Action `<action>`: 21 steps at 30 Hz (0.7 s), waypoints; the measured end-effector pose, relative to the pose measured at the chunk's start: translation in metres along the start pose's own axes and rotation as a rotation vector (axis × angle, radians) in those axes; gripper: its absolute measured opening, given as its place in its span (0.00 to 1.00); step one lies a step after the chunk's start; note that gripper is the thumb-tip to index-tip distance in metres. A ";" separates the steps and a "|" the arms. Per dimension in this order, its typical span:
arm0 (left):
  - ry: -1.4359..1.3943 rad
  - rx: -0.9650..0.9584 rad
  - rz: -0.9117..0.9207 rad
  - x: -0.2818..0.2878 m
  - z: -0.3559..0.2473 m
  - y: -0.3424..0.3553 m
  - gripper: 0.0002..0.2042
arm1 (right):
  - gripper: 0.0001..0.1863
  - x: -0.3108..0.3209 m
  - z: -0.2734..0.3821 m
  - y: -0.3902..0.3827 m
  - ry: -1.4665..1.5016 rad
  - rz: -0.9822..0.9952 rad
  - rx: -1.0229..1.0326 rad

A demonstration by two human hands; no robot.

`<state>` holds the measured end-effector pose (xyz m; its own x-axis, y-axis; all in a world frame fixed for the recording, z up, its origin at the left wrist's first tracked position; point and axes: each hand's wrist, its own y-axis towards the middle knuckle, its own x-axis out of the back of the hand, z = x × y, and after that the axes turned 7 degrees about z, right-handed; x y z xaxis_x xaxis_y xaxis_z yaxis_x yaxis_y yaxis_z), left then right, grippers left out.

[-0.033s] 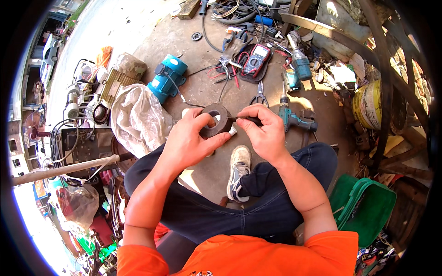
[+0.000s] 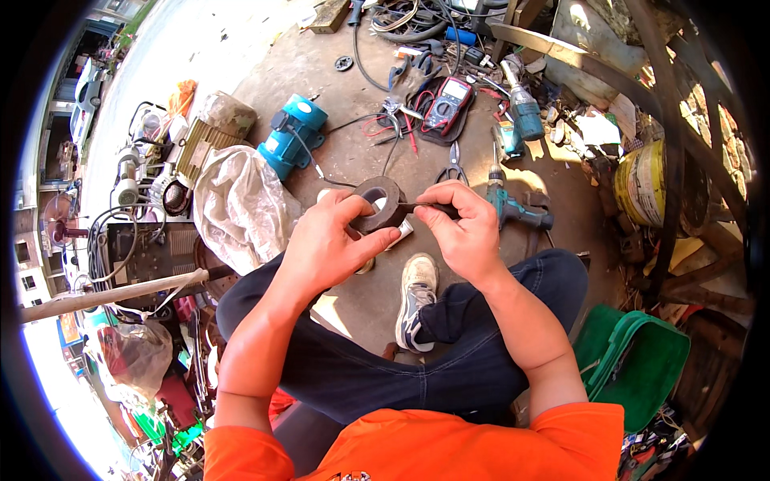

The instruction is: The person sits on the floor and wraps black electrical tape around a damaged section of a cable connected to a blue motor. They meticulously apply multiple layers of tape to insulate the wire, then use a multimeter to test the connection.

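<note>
My left hand (image 2: 322, 244) is closed round a roll of dark tape (image 2: 393, 210), thumb below it. My right hand (image 2: 467, 236) pinches the narrow dark strip at the roll's right side. A small white piece shows under the roll, partly hidden. Above the hands, a thin cable runs from near the roll toward a blue motor (image 2: 290, 140) on the concrete floor. Scissors (image 2: 454, 168) lie just beyond my right hand, beside a teal drill (image 2: 513, 207). A crumpled plastic sheet (image 2: 237, 204) is left of my left hand.
A multimeter (image 2: 447, 107) with leads, a glove (image 2: 409, 80) and more power tools (image 2: 525, 116) lie ahead. Motors (image 2: 204, 136) and clutter are at left, with a wooden pole (image 2: 120, 295). A yellow spool (image 2: 642, 184), curved bars and a green bin (image 2: 642, 361) are at right. My bent legs are below.
</note>
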<state>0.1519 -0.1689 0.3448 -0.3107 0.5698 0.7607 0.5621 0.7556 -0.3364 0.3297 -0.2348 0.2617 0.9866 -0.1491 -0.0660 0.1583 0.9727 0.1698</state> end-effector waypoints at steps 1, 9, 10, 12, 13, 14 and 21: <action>-0.027 0.074 0.038 0.005 -0.007 0.002 0.24 | 0.05 0.002 -0.001 0.000 -0.018 -0.011 0.030; -0.005 -0.137 -0.066 0.001 0.007 0.001 0.23 | 0.05 0.005 0.005 0.003 0.022 0.017 -0.096; -0.060 -0.140 -0.030 0.003 0.005 0.001 0.23 | 0.04 0.008 0.006 0.004 0.044 0.028 -0.156; -0.130 -0.177 0.014 0.003 0.005 0.001 0.22 | 0.05 0.011 0.007 0.006 0.083 0.050 -0.187; -0.145 -0.210 0.022 0.001 0.008 0.000 0.22 | 0.06 0.012 0.006 0.006 0.092 0.055 -0.184; -0.160 -0.244 0.030 -0.001 0.010 0.000 0.22 | 0.06 0.013 0.005 0.007 0.100 0.059 -0.182; -0.126 -0.385 -0.033 -0.003 0.012 0.002 0.19 | 0.11 0.017 0.021 0.006 -0.112 -0.010 0.228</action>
<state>0.1444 -0.1650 0.3352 -0.4114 0.6004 0.6858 0.7886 0.6117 -0.0625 0.3478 -0.2355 0.2822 0.9812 -0.1893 0.0384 0.1599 0.9077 0.3880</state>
